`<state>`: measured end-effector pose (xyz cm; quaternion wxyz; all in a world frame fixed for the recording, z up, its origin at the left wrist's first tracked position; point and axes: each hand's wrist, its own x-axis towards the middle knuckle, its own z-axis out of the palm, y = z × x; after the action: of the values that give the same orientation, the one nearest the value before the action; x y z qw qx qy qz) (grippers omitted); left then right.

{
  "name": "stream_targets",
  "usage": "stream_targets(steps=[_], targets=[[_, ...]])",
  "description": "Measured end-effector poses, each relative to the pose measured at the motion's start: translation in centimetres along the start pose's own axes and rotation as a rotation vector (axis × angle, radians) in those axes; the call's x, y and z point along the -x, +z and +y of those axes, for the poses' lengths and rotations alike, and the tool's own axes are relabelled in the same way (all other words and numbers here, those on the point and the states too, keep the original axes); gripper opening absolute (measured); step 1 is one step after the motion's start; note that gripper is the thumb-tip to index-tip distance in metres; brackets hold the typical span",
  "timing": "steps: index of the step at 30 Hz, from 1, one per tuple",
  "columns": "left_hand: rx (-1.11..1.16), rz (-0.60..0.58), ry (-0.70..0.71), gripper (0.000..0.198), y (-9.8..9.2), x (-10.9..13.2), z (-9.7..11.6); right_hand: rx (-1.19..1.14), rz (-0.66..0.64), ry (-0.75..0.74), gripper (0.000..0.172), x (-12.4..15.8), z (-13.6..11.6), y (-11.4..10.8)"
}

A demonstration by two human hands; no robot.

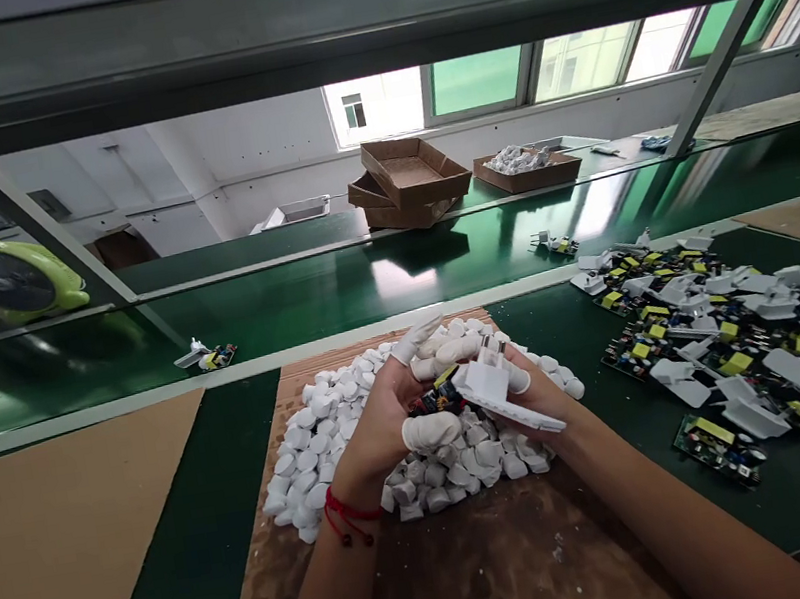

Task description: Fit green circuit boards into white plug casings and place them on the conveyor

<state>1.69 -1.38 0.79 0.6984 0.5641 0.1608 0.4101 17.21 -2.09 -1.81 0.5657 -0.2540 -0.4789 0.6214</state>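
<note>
Plug housing (489, 382), white with its prongs pointing up, sits between my two hands just above the heap of small white caps (330, 432). My right hand (533, 398) cups it from below and from the right, fingers closed on its flat base. My left hand (388, 413) pinches a small circuit board (440, 396) with yellow and dark parts, pressed against the housing's left side. White rubber cots cover my fingertips, and a red string bracelet (347, 512) is on my left wrist. The caps lie on a brown cardboard sheet (488, 569) on the green worktop (183, 557). To my right, well apart, more boards and white housings (742, 347) are spread out. Beyond runs a green conveyor belt (367, 284), with a green fan (12, 275) far left.
</note>
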Motion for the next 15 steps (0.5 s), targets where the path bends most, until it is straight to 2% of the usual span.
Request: stream_targets(steps=[10,15], targets=[[0.007,-0.051,-0.017,0.106,0.02,-0.04,0.02,0.201,-0.052,-0.067,0.033,0.00,-0.26,-0.60],[-0.003,-0.043,-0.016,0.105,0.06,-0.07,-0.03,0.204,-0.051,-0.084,0.027,0.04,0.13,-0.82]])
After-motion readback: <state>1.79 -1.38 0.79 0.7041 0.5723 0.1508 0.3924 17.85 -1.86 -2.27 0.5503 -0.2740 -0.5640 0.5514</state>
